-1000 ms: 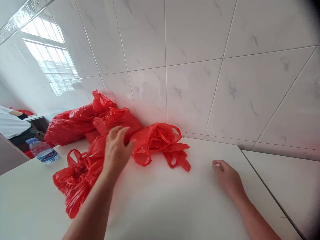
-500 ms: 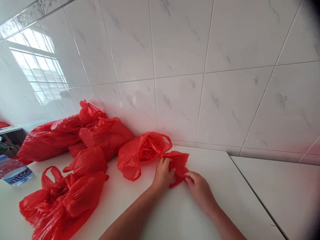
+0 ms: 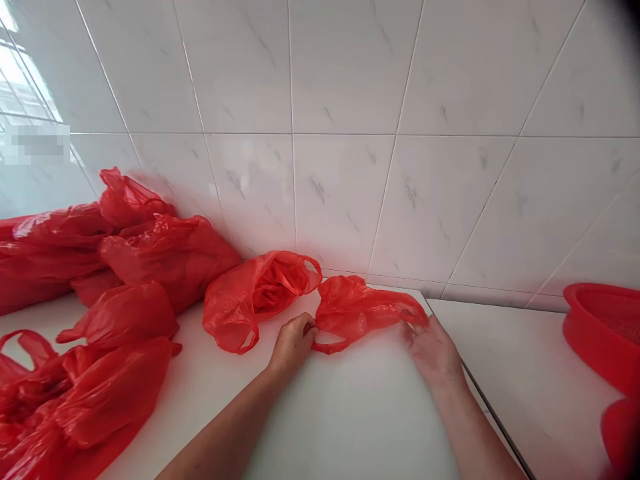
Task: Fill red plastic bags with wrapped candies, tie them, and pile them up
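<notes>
A thin red plastic bag (image 3: 357,310) with loop handles is stretched between my two hands, just above the white tabletop. My left hand (image 3: 294,343) is closed in a pinch at the bag's left handle. At its other end, my right hand (image 3: 434,350) is turned palm up and grips the right handle, its fingertips partly covered by the film. To the left of the stretched bag lies another red plastic bag (image 3: 235,300), its mouth gaping and crumpled red plastic showing inside.
Full red bags (image 3: 175,260) are heaped against the tiled wall (image 3: 345,193) at the left. A knotted red bag (image 3: 110,393) lies nearer on the white table (image 3: 350,413). At the right edge stands a red plastic basket (image 3: 590,333), beyond a seam between tabletops.
The small folded red bag has been spread open, and my hands have moved apart to its two handles. The view has swung right, bringing the red basket in; the water bottle left the frame.
</notes>
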Motion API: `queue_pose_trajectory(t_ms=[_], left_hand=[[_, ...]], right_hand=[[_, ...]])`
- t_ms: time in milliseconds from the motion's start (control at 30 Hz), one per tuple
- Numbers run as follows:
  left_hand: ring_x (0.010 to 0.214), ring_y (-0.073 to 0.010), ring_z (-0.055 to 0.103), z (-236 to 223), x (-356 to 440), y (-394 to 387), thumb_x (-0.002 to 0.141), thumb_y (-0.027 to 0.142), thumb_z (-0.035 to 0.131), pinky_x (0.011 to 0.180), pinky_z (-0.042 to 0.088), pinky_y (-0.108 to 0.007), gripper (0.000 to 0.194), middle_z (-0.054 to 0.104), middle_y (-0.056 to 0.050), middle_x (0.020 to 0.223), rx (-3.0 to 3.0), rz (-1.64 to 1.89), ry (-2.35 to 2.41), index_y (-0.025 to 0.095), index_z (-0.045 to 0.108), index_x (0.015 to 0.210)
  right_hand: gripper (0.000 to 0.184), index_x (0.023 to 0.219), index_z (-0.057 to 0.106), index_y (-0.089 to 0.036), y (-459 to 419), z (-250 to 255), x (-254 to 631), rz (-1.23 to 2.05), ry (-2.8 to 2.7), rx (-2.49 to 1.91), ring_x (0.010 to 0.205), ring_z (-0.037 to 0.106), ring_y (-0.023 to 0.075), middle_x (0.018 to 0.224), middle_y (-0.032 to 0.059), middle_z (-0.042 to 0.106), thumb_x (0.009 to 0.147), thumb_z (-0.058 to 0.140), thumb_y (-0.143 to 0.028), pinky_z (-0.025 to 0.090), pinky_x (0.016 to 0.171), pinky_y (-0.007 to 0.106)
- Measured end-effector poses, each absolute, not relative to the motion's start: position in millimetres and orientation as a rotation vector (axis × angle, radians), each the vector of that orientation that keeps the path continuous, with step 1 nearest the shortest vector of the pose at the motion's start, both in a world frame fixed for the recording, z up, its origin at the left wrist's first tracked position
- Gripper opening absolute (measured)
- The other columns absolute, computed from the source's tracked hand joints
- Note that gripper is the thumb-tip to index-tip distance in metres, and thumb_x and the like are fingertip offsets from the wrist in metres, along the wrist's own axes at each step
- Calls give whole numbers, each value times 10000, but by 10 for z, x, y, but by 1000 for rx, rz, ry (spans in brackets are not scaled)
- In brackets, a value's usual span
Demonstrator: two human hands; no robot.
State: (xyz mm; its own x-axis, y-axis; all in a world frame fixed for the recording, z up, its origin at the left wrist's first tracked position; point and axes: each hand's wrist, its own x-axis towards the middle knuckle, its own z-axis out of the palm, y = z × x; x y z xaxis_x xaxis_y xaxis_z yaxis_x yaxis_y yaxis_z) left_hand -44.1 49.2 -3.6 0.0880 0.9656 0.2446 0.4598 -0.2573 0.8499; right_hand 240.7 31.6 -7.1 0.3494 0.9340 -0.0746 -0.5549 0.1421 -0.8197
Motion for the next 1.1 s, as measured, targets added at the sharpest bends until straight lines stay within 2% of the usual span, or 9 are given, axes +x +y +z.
queue_pose_trajectory(t_ms=[133, 300, 433, 600, 767, 833, 900, 967, 1100], left_hand=[[647, -131, 528, -66, -314, 459, 757, 235, 499, 590, 382, -240, 43, 554, 24, 700, 1490, 1252, 1262, 202, 482, 735], [667, -113, 572, -31, -213, 415, 639, 168, 524, 622, 448, -230, 175, 561, 31, 715, 1161, 1290, 944, 209, 364, 698], [532, -57, 472, 13, -201, 377, 545, 121, 522, 525, 387, -169, 247, 480, 66, 631, 985, 1283, 760, 202, 319, 662], [467, -60, 417, 16, -215, 383, 594, 168, 547, 459, 349, -172, 208, 454, 61, 606, 868, 1205, 674, 204, 391, 727], [571, -95, 516, 86, -270, 332, 738, 301, 563, 493, 385, -190, 159, 538, 11, 718, 910, 1115, 631, 192, 476, 815], [596, -103, 539, 133, -312, 300, 703, 306, 654, 499, 395, -195, 263, 572, 0, 795, 1066, 1041, 656, 197, 518, 899], [596, -112, 549, 154, -363, 297, 613, 224, 728, 494, 398, -202, 415, 597, 0, 840, 1322, 952, 790, 219, 549, 988], [606, -123, 555, 134, -416, 340, 575, 161, 722, 505, 402, -207, 432, 613, 4, 823, 1508, 964, 997, 231, 586, 979], [624, -117, 524, 25, -512, 512, 612, 149, 662, 540, 385, -198, 250, 582, 29, 706, 1440, 1228, 1195, 217, 615, 848]], right_hand=[[782, 1373, 255, -278, 219, -18, 2079, 759, -734, -1259, 959, 630, 216, 1157, 78, 573, 726, 658, -452, 530, 781, 347], [590, 1374, 308, -216, 90, 37, 1675, 163, -1303, -1491, 977, 599, 219, 1173, 121, 578, 845, 504, -389, 518, 758, 333], [564, 1428, 255, -217, 57, 40, 1578, -11, -1490, -1555, 908, 638, 213, 1250, 115, 572, 893, 389, -333, 519, 713, 334], [620, 1466, 162, -251, 87, 26, 1707, 18, -1498, -1731, 996, 618, 246, 1300, 91, 538, 894, 373, -362, 503, 605, 311], [632, 1443, 210, -262, 114, -8, 1775, 143, -1557, -1833, 1018, 573, 247, 1242, 92, 524, 853, 431, -319, 450, 589, 287], [510, 1331, 403, -230, 139, -23, 1797, 244, -1551, -1863, 956, 574, 243, 1183, 100, 533, 824, 448, -269, 419, 594, 291], [301, 1058, 591, -189, 173, -24, 1855, 358, -1520, -1887, 865, 576, 236, 1061, 103, 566, 793, 455, -229, 395, 598, 298], [162, 804, 616, -177, 201, 0, 1956, 470, -1493, -1882, 767, 577, 214, 929, 90, 590, 772, 464, -222, 393, 597, 299], [184, 818, 615, -196, 164, 106, 2215, 872, -1462, -1596, 775, 606, 188, 863, 48, 643, 802, 500, -338, 453, 680, 285]])
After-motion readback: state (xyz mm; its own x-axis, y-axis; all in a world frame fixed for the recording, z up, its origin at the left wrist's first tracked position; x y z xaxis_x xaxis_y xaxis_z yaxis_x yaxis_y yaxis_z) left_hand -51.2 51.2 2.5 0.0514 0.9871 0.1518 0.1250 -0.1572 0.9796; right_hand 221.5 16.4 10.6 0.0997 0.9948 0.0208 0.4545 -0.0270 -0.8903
